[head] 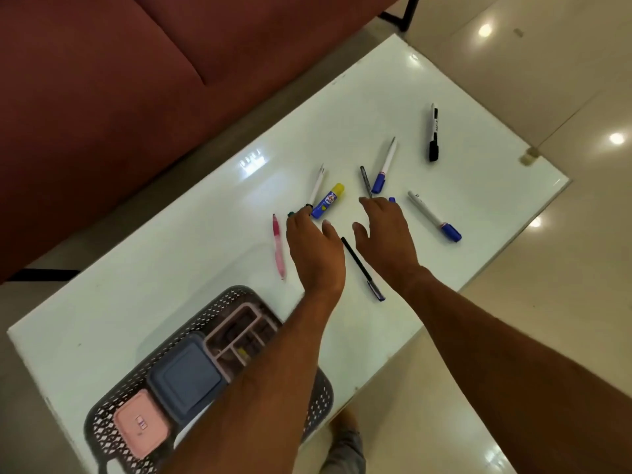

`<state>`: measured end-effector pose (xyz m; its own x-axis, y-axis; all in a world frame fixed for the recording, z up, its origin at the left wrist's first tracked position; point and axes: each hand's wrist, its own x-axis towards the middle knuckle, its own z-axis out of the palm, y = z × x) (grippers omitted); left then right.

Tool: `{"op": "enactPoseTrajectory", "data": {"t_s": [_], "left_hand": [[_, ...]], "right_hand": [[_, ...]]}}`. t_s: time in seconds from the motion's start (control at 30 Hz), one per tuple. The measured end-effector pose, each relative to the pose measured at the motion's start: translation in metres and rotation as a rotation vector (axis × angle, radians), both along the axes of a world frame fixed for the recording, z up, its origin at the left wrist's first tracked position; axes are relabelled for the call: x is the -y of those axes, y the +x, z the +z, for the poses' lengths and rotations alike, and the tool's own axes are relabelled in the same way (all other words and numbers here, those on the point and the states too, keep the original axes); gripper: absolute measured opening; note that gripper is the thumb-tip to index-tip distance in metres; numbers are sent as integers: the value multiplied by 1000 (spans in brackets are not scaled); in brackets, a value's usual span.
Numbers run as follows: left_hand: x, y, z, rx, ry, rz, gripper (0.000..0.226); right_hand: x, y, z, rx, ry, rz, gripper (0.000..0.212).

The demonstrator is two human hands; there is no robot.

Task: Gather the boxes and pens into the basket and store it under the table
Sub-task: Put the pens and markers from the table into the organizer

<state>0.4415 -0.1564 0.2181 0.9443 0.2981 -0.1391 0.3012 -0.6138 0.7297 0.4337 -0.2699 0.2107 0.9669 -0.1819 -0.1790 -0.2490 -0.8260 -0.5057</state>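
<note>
Several pens and markers lie scattered on the white glass table (171,254). My left hand (314,248) hovers open over the middle, fingertips at a white pen (317,184) and a blue-and-yellow glue stick (328,200). My right hand (384,234) is open beside it, fingertips near a dark thin pen (366,179) and a white marker with a blue cap (384,167). A black pen (362,268) lies between my wrists. A pink pen (278,246) lies left. The dark perforated basket (113,408) at the near edge holds a pink box (141,422), a blue box (186,381) and a pink divided tray (239,333).
A black-capped marker (433,133) lies far right, and another blue-capped marker (434,217) lies right of my right hand. A dark red sofa (102,97) runs along the table's far side. Glossy floor tiles (564,234) surround the table; my foot (345,443) shows below.
</note>
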Motion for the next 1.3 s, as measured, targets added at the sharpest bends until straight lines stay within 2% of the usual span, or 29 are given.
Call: {"op": "enactPoseTrajectory", "data": {"t_s": [0.3, 0.37, 0.5, 0.63, 0.73, 0.93, 1.07, 1.23, 1.3], "left_hand": [[-4, 19, -33, -11, 83, 198, 30], [-5, 23, -33, -15, 84, 226, 29], [1, 26, -37, 0, 101, 257, 25], [18, 18, -44, 39, 167, 236, 20], [25, 22, -51, 45, 125, 238, 24], [49, 32, -49, 17, 103, 271, 21], [72, 35, -51, 10, 111, 261, 21], [101, 50, -54, 39, 142, 117, 22], [113, 62, -54, 54, 181, 43, 13]], "right_hand": [[-1, 41, -28, 85, 5, 178, 34], [-6, 62, -33, 111, 0, 241, 38], [-8, 106, -33, 100, -84, 483, 53], [-6, 139, -36, 65, -212, 778, 48], [-5, 150, -39, 38, -290, 901, 40], [2, 164, -46, 80, -273, 884, 31], [12, 173, -46, 99, -250, 858, 35], [35, 189, -44, 65, -291, 828, 43], [48, 195, -44, 59, -295, 800, 43]]}}
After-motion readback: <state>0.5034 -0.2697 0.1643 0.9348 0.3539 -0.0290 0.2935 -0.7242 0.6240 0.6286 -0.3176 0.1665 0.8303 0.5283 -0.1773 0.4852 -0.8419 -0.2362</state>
